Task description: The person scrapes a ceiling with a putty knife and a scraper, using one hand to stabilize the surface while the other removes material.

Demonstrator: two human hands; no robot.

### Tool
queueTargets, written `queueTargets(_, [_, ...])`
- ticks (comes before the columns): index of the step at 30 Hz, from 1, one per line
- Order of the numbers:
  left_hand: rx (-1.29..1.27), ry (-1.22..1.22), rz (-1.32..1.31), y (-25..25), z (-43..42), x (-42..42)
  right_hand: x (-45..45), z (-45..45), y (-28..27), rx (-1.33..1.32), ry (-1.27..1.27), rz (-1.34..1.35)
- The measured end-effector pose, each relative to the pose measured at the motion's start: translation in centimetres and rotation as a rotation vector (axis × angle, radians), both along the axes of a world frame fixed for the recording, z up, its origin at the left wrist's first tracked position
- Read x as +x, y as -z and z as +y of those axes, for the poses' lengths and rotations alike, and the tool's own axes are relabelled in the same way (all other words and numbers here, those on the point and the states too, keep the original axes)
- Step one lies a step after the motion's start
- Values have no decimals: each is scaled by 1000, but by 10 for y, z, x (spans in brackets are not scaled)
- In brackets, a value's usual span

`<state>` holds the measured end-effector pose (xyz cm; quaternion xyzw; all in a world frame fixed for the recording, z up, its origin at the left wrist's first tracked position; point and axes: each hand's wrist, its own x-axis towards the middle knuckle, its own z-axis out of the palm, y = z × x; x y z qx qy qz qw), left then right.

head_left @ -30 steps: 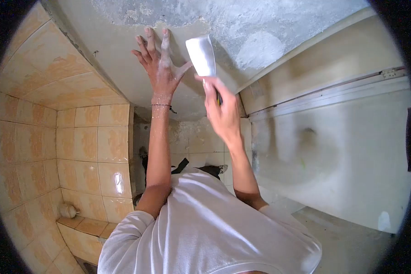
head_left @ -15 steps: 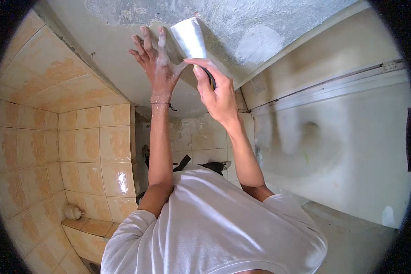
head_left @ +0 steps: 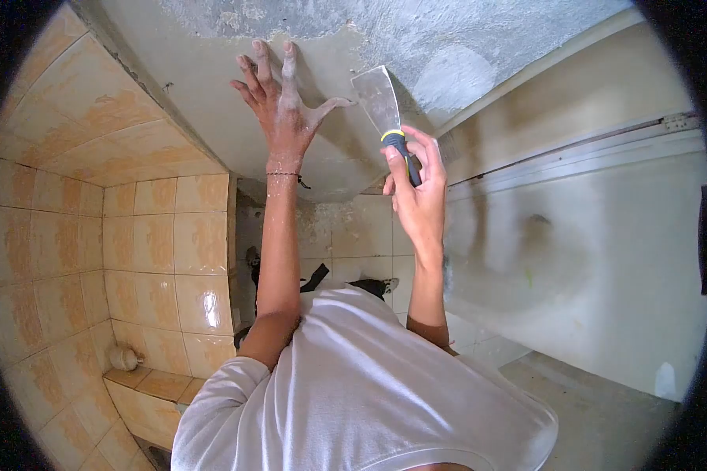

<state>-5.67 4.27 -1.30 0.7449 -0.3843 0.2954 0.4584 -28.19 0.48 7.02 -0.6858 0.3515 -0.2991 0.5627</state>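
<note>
My right hand (head_left: 416, 177) is closed around the dark grey and yellow handle of a putty knife (head_left: 379, 102). Its wide metal blade points up and to the left, near the edge of the bare grey patch; whether it touches the surface I cannot tell. Dusted with white powder, my left hand (head_left: 287, 118) rests spread on the smooth painted wall (head_left: 204, 74), just below the same patch. Rough grey plaster (head_left: 306, 16) shows along the top, where the paint is gone, with a paler round spot (head_left: 454, 77) at its right.
Orange and cream tiles (head_left: 153, 239) cover the wall at the left, with a small tiled ledge (head_left: 161, 387) below. A pale door-like panel (head_left: 589, 259) stands at the right. Pale floor tiles (head_left: 361, 231) and dark footwear (head_left: 369, 287) lie below my arms.
My right hand has moved right and down with the putty knife, and the blade has turned so its flat face shows. My left hand keeps nearly the same place, still spread.
</note>
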Motion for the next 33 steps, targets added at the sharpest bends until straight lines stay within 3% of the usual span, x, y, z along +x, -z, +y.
queueTargets(4, [56, -63, -39, -1, 1, 0, -1, 1, 12, -100, 23, -103])
queueTargets(6, [60, -61, -45, 0, 1, 0, 2, -4, 24, -443, 26, -63])
queueTargets(7, [28, -37, -32, 0, 0, 1, 4, -4, 24, -443, 28, -64])
queueTargets(9, [-9, -10, -22, 1, -1, 1, 9, -1, 18, 189, -118, -129])
queueTargets(10, [3, -8, -15, 1, 0, 1, 11, -1, 19, 322, -168, -157])
queueTargets(13, [15, -22, -6, -2, 1, 0, 4, -1, 29, 379, -222, -221])
queueTargets(14, [25, -24, 8, -3, 1, -1, 2, -2, 35, 190, -211, -196])
queueTargets(15, [23, -30, 8, -3, 1, 0, 6, 0, 29, 188, -217, -195])
queueTargets(17, [29, -31, 4, -2, 1, 0, 10, 4, 15, -532, -94, -90])
queueTargets(19, [32, -30, 8, -2, 1, -1, 9, 3, 2, -569, -59, -18])
queueTargets(21, [29, -32, 12, -2, -1, -1, 12, -6, 1, -861, -74, -72])
queueTargets(24, [12, -22, 6, -1, 0, 0, 1, 4, -5, -778, -72, 53])
queueTargets(28, [41, -37, 3, 1, 0, 2, 1, 9, -2, -832, -45, -44])
queueTargets(30, [47, -43, 2, -2, 0, 2, 14, 12, -7, -721, 82, 6])
queueTargets(33, [26, 8, 26, -4, 5, -3, 32, 14, -8, -566, 70, 104])
